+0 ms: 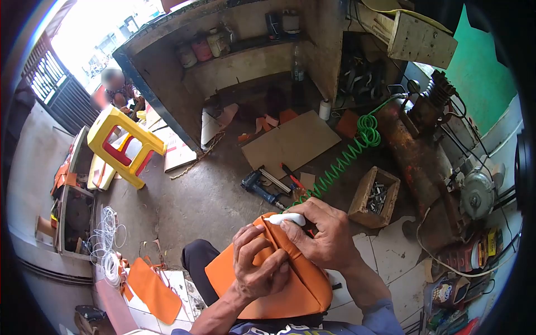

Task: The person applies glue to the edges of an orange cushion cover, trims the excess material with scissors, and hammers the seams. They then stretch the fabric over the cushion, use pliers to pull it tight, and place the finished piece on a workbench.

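An orange leather-like cushioned piece lies across my lap, with a dark fold or seam running along its upper part. My left hand has its fingers curled over the piece, holding it by the edge of the fold. Between the thumb and fingers of my right hand is a small white squeeze bottle with a narrow pointed tip. That tip meets the orange piece at its top corner, close to the fold. What lies inside the fold is hidden.
A pneumatic stapler with a coiled green hose lies ahead on the floor. A wooden box of metal bits stands to the right, beside a rusty compressor. At left are a yellow stool and orange cut material.
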The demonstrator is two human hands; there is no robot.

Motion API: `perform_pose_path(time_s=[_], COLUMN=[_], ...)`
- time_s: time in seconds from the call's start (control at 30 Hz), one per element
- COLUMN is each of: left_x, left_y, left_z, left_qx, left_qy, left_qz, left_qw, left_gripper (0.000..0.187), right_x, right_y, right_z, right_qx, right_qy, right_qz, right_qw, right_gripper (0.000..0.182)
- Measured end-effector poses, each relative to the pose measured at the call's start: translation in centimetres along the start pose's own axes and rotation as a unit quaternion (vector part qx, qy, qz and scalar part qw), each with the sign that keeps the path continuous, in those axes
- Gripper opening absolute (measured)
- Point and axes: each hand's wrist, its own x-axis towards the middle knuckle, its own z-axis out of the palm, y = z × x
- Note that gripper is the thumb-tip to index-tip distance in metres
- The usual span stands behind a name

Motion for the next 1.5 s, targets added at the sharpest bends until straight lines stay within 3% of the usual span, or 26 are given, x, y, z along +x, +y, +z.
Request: perform_pose_path(time_s=[1.5], left_x=[-0.6], left_y=[-1.4], left_z=[0.9], left_qx=[-0.021], left_qy=[0.027], left_qz=[0.012], left_qw=[0.999], left_gripper=[0.019], right_x=[1.2], right_y=[0.0], right_z=[-1.3], right_qx=[0.006], right_qy=[-0.093], right_qz=[-0.002], right_qw=[0.996], right_gripper=[0.015])
